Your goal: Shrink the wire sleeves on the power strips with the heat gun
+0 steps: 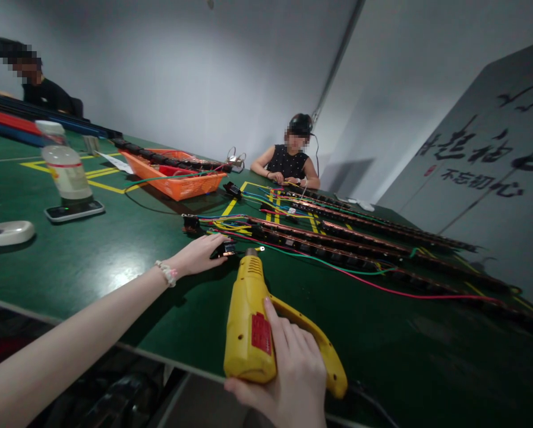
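Observation:
My right hand (295, 365) is wrapped round a yellow heat gun (246, 315), whose nozzle points away from me. Close to the nozzle tip lies a small metal terminal with a yellow sleeve (259, 249). My left hand (199, 255), with a beaded band at the wrist, has its fingers closed on a small black block (228, 248) at the table surface. Just beyond it, a bundle of yellow, blue and red wires (230, 224) runs into a long black strip with copper-coloured edges (302, 239). A red wire (426, 295) and a green wire (337, 266) trail to the right.
More long black strips (382, 223) lie across the green table (159, 309). An orange basket (174, 185) stands at the back. On the left are a bottle (68, 172), a phone (74, 210) and a white oval object (8, 233). Two people sit across the table.

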`<state>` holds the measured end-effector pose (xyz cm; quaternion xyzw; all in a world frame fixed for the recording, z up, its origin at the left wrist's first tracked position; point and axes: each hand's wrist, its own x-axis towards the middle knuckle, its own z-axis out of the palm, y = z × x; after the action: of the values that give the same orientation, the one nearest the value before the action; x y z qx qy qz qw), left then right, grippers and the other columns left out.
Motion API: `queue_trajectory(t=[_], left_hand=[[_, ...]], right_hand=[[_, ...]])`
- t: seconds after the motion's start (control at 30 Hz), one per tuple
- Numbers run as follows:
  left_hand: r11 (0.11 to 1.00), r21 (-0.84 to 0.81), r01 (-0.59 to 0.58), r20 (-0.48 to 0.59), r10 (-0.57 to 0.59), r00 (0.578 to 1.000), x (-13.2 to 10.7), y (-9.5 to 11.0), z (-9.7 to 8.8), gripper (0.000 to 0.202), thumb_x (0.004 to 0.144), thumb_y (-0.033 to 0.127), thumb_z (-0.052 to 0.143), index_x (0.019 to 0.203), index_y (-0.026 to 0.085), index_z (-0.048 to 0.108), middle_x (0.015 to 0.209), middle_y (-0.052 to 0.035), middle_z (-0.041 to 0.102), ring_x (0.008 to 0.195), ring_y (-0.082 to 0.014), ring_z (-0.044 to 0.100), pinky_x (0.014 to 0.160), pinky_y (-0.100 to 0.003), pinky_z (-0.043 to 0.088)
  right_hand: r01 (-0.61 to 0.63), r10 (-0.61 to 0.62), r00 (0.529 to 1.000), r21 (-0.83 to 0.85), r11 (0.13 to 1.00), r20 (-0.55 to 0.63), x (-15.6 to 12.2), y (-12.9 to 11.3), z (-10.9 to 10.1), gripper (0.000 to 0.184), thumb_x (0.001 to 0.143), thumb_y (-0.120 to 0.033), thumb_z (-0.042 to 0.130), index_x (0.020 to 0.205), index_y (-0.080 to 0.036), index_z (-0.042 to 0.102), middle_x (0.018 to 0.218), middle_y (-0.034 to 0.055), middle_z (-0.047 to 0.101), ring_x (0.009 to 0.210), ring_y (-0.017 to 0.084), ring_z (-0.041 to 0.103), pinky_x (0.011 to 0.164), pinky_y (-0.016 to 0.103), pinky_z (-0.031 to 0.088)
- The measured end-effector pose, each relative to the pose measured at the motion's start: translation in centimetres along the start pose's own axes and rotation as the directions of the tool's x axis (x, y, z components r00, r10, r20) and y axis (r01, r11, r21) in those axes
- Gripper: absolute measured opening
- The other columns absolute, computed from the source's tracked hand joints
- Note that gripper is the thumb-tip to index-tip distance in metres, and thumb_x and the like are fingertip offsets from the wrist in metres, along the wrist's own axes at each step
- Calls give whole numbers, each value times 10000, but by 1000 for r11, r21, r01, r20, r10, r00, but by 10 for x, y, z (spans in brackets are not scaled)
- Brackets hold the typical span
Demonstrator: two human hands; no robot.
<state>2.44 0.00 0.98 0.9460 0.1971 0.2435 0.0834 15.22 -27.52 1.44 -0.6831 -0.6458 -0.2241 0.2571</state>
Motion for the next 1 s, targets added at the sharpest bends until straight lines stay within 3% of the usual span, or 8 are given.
queue_trajectory(t=[0.13,0.3,0.4,0.53,0.77,1.0], left_hand=[[1000,2,4,3,-4,1000,-1,1,0,424,843,362,510,1220,170,496,1174,-102,608,1060,-251,585,905,-362,460],[999,36,-4,-15,5,1000,-1,3,-1,492,833,376,530,1272,166,454,1226,-101,587,1115,-256,555,967,-388,413],[1000,10,-17,-35,17,999,-1,5,-1,516,840,382,533,1294,161,427,1290,-112,543,1158,-256,528,990,-394,403],[995,-100,-17,-51,12,999,0,5,1,414,849,347,519,1230,187,480,1224,-100,574,1111,-236,559,946,-368,449],[977,-213,11,-90,-31,995,4,5,2,357,796,321,562,1127,189,550,1126,-89,618,1020,-232,602,892,-362,489],[981,-192,25,-60,-37,998,3,6,0,364,805,286,529,1159,199,527,1159,-80,602,1049,-225,589,908,-353,484]], right_hand=[[-54,55,999,-40,998,3,-2,16,1,991,678,-829,450,1365,-117,400,893,83,616,772,238,557,714,369,399],[-128,124,991,-98,987,-40,0,23,-1,979,691,-851,410,1352,-129,427,871,74,619,774,237,558,733,368,392],[-111,107,993,-119,987,-42,0,24,-2,966,704,-834,425,1354,-119,419,896,86,627,789,242,566,742,370,394],[-70,65,997,-156,985,-40,-2,21,-1,971,692,-807,488,1357,-105,404,905,99,627,769,247,567,713,373,403],[-46,45,999,-72,996,-8,-6,-9,-1,1036,668,-829,482,1393,-103,337,921,118,609,769,263,560,699,390,423],[-49,50,998,51,997,-26,-8,-42,10,1101,636,-897,331,1395,-99,324,843,88,577,729,259,552,697,415,405]])
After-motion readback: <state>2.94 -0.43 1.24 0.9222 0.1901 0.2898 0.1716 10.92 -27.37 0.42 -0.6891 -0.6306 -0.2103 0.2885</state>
